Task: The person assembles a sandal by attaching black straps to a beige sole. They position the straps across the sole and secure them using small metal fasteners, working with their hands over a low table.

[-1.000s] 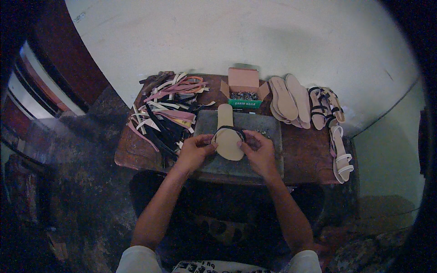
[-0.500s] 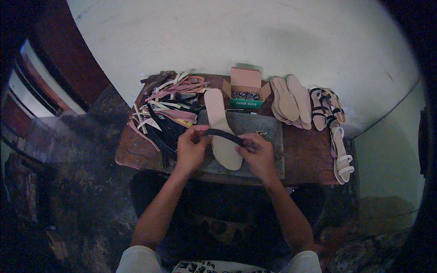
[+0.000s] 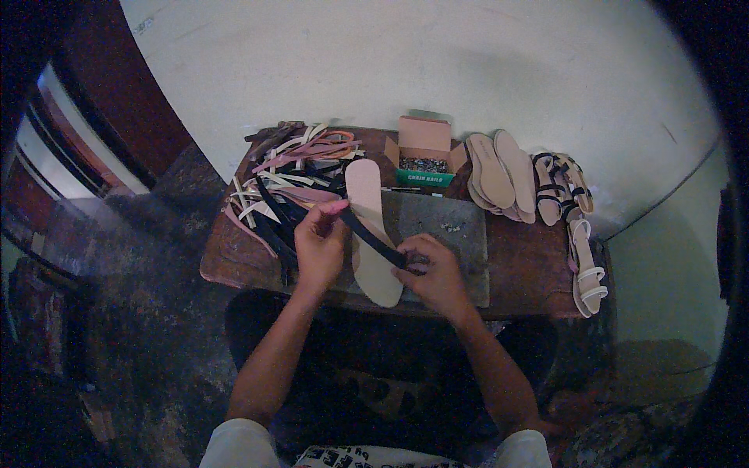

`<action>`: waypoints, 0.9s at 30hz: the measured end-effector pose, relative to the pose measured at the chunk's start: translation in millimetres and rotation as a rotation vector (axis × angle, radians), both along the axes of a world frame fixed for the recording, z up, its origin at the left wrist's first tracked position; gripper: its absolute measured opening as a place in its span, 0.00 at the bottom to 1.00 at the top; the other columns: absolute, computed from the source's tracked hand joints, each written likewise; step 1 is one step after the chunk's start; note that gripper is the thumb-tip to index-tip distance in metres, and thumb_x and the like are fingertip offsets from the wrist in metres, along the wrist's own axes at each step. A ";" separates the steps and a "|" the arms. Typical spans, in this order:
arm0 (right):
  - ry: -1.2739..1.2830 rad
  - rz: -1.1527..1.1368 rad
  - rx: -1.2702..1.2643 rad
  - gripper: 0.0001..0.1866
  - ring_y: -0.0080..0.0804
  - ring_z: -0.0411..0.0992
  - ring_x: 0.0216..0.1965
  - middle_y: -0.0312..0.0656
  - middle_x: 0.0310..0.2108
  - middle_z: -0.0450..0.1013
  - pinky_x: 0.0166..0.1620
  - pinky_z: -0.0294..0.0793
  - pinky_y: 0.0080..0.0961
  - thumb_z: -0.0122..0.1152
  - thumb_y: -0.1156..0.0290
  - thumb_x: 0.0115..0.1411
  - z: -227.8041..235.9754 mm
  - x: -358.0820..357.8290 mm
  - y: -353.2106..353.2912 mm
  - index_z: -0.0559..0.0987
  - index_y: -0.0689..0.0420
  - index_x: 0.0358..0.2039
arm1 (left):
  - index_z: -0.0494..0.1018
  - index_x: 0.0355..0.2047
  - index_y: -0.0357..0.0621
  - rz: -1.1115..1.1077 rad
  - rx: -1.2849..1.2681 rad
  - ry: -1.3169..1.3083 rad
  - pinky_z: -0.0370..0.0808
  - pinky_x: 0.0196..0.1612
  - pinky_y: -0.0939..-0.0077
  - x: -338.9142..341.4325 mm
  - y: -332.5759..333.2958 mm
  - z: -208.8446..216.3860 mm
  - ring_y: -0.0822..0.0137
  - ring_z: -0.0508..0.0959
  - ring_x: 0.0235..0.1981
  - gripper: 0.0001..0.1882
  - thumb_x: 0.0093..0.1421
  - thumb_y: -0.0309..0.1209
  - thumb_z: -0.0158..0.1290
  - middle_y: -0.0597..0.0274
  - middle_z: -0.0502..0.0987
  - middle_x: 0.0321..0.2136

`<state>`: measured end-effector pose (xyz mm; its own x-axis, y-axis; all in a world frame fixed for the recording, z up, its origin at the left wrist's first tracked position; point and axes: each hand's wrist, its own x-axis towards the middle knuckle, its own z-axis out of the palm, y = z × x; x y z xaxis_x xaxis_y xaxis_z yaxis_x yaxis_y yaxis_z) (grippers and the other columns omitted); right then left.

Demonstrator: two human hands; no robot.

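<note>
Black strap (image 3: pixel 371 237) runs aslant between our 2 hands: the left hand (image 3: pixel 321 246) pinches its far end and the right hand (image 3: pixel 435 269) its near end, fingers drawn narrow on it. Behind it, the pale sole (image 3: pixel 373 273) shows over the left part of the grey slab (image 3: pixel 437 269), its broader end toward us (whether the sole lies flat there, or touches the strap, we cannot tell). To handle this well, we would keep the strap flat and untwisted, pull evenly from each end, and keep our fingertips back so that each crossing of the sole's edge can be seen; as it is, our fingers hide the strap's ends.

Near the table's right edge, a white-strapped sandal (image 3: pixel 587 273) sits well apart from our work. Closer in, small loose bits (image 3: pixel 452 228) dot the slab; we judge they could get under the sole. The tangled strap pile (image 3: pixel 273 195) spills just beside our left hand and might snag a finger. Farther back stand the open nail box (image 3: pixel 425 179), overlapping spare soles (image 3: pixel 493 183) and black-strapped sandals (image 3: pixel 549 195), with the pale wall (image 3: pixel 390 62) beyond.
</note>
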<state>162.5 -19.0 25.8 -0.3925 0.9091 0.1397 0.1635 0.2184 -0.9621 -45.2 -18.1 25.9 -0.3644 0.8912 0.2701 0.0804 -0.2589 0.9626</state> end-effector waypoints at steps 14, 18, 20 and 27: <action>-0.211 0.051 0.182 0.16 0.29 0.73 0.41 0.39 0.40 0.72 0.45 0.77 0.28 0.70 0.79 0.50 -24.5 17.4 10.3 0.79 0.62 0.41 | 0.75 0.41 0.36 -0.051 -0.012 0.021 0.73 0.43 0.80 7.2 8.0 -10.5 0.75 0.77 0.36 0.15 0.54 0.12 0.50 0.64 0.79 0.35; -0.173 0.019 0.195 0.14 0.31 0.74 0.40 0.42 0.37 0.74 0.41 0.76 0.27 0.70 0.76 0.52 6.1 21.5 13.3 0.80 0.63 0.40 | 0.75 0.40 0.37 -0.086 -0.090 0.039 0.74 0.41 0.79 13.9 -2.1 -6.5 0.74 0.78 0.35 0.12 0.56 0.15 0.54 0.63 0.79 0.35; -0.225 -0.039 0.288 0.15 0.34 0.74 0.37 0.44 0.37 0.73 0.41 0.75 0.28 0.70 0.75 0.53 13.3 25.2 15.2 0.80 0.63 0.42 | 0.75 0.41 0.37 -0.123 -0.125 0.013 0.75 0.39 0.78 28.3 -9.5 -0.2 0.74 0.78 0.34 0.11 0.57 0.18 0.57 0.62 0.80 0.35; -0.321 -0.268 0.449 0.19 0.46 0.73 0.35 0.49 0.36 0.70 0.40 0.74 0.38 0.67 0.74 0.54 12.0 27.3 17.3 0.77 0.62 0.47 | 0.75 0.44 0.37 -0.190 -0.220 0.066 0.76 0.38 0.77 42.5 -17.2 -3.3 0.73 0.79 0.34 0.13 0.58 0.25 0.61 0.61 0.80 0.35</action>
